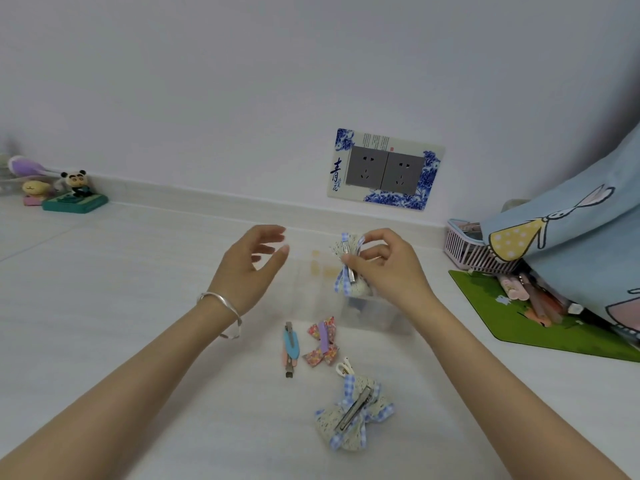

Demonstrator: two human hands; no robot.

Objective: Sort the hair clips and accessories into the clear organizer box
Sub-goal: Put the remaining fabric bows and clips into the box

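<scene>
Right hand (384,268) fingers pinched on a blue-gingham lace bow clip (348,268), held above the clear organizer box (367,311). Left hand (247,268) empty, fingers spread, hovering left of box. On the counter (138,306) near the box: blue clip (290,348), floral bow (322,342), second gingham bow (353,412).

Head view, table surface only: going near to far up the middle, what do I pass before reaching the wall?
Lace-and-gingham bow clip lying on the table → small white clip → floral bow clip → clear organizer box → matching gingham bow clip in the right hand's grip → pale baseboard ledge.
</scene>
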